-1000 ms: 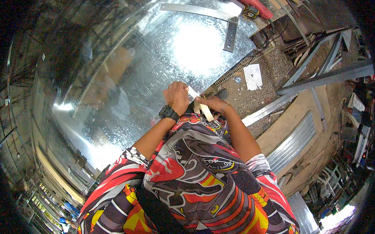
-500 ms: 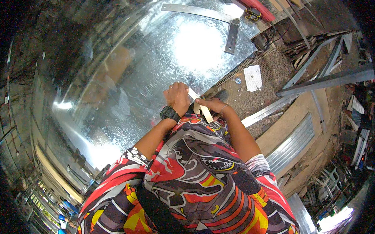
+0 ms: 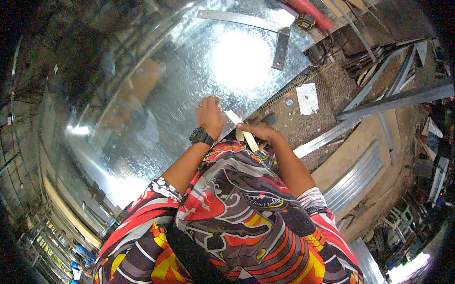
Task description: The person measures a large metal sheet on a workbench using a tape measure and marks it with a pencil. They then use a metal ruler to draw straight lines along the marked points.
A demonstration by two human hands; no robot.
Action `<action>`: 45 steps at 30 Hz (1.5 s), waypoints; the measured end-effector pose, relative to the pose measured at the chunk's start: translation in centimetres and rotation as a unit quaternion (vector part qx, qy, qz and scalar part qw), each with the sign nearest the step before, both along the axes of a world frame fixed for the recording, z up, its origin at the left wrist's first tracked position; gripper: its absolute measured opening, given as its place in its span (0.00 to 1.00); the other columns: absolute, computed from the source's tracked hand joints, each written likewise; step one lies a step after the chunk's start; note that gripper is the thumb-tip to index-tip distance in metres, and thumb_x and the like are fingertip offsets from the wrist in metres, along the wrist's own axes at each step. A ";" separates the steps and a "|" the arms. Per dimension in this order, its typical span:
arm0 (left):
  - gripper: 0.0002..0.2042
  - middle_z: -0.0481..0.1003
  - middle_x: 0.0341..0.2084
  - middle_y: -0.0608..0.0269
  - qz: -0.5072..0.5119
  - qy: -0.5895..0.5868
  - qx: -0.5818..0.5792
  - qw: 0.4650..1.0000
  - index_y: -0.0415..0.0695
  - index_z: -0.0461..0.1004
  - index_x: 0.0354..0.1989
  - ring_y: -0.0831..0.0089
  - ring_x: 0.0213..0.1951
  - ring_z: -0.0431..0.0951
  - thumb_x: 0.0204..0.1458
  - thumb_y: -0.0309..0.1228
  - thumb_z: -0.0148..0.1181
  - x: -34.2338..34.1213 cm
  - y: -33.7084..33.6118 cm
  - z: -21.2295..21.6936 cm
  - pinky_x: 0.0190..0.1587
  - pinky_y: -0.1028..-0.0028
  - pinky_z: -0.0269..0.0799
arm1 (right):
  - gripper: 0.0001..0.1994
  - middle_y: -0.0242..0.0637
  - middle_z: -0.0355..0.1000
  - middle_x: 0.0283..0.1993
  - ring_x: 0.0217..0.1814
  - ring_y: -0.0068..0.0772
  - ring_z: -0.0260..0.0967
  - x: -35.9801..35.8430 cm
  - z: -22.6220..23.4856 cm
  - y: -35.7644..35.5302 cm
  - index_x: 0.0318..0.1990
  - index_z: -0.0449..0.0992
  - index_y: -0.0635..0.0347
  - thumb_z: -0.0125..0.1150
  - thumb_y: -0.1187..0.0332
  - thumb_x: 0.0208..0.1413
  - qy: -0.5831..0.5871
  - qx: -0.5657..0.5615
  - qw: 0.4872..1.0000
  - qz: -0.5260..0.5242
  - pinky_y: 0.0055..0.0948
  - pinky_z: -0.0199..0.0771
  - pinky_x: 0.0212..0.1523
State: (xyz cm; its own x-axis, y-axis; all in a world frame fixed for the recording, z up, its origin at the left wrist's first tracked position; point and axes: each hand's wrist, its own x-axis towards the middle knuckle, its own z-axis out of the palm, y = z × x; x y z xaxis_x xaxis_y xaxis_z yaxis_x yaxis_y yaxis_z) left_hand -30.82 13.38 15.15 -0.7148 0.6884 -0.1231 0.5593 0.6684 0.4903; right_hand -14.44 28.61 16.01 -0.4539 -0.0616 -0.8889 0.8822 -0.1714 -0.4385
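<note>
A large shiny metal sheet (image 3: pixel 173 120) spreads out in front of me. My left hand (image 3: pixel 210 115), with a black watch (image 3: pixel 201 136) at the wrist, rests on the sheet with its fingers curled. A tiny pale tip shows at its fingertips, but I cannot make out what it is. My right hand (image 3: pixel 260 132) grips a flat, pale strip (image 3: pixel 248 137) by the sheet's near edge. The strip slants from beside my left hand down toward my shirt; a second short pale piece hangs by it. Farther off, a metal try square (image 3: pixel 280 47) lies on the sheet.
A yellow-and-black tape measure (image 3: pixel 305 21) and a red tool (image 3: pixel 308 9) are at the far right corner. White paper (image 3: pixel 307 98) lies on the gravelly ground. Metal bars (image 3: pixel 397 99) and a corrugated panel (image 3: pixel 354 174) are to the right.
My left hand has drawn slightly away, to the left, from the pale strip. My right hand keeps its grip near the same spot, and more of the strip shows.
</note>
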 end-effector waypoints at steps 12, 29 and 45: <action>0.37 0.56 0.75 0.50 -0.324 -0.016 -0.046 0.945 0.49 0.57 0.75 0.53 0.76 0.54 0.61 0.54 0.54 -1.4 -7.1 0.0 0.73 0.31 0.26 | 0.44 0.44 0.79 0.49 0.46 0.42 0.78 -0.8 -5.0 -2.7 0.54 0.80 0.56 0.63 0.24 0.46 0.100 -0.050 0.994 0.001 0.47 0.81 0.41; 0.29 0.49 0.77 0.43 -0.227 0.002 -0.016 0.974 0.42 0.62 0.69 0.44 0.78 0.42 0.66 0.49 0.49 -1.4 -6.0 -3.9 0.73 0.33 0.21 | 0.34 0.35 0.78 0.50 0.50 0.32 0.73 -2.8 -11.0 -8.4 0.56 0.81 0.55 0.70 0.36 0.53 0.165 0.057 0.975 -0.138 0.35 0.73 0.52; 0.38 0.40 0.79 0.47 -0.257 0.043 -0.213 0.942 0.44 0.40 0.80 0.52 0.80 0.38 0.68 0.49 0.47 -0.1 -3.9 1.2 0.74 0.35 0.24 | 0.31 0.42 0.76 0.60 0.62 0.39 0.70 -2.4 -7.8 -6.3 0.60 0.79 0.59 0.68 0.44 0.59 0.210 0.057 0.974 -0.068 0.41 0.72 0.58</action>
